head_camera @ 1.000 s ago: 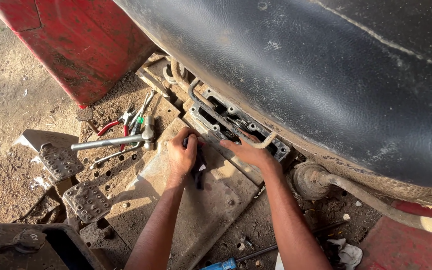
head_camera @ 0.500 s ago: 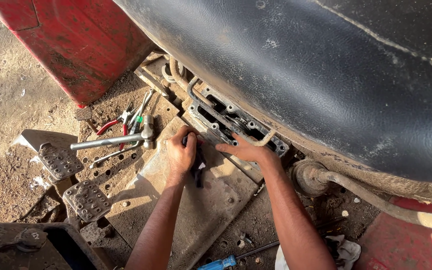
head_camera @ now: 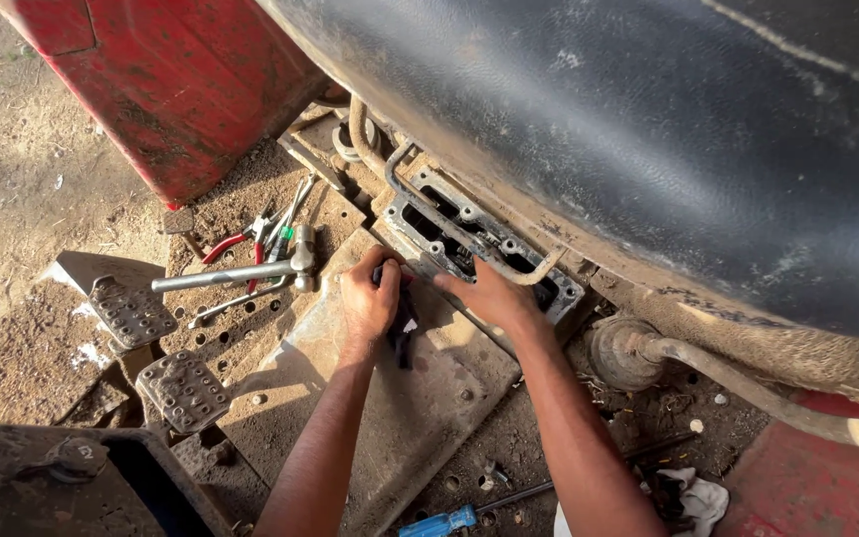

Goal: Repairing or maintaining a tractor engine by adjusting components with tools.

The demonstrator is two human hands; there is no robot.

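So there's a dark rag (head_camera: pixel 402 333) bunched up on the dusty flat metal plate (head_camera: pixel 420 398), lying right at the edge of the open metal housing (head_camera: pixel 479 244). That housing's a grimy rectangular frame with bolt holes round its rim, tucked under the big black tyre.

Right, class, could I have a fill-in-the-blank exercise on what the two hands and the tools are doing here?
1. The left hand presses a dark ___ onto the metal plate.
2. The right hand rests on the open housing under the big black ___.
3. The ratchet wrench lies to the ___ of the left hand.
4. The screwdriver has a ___ handle.

Missing words: rag; tyre; left; blue
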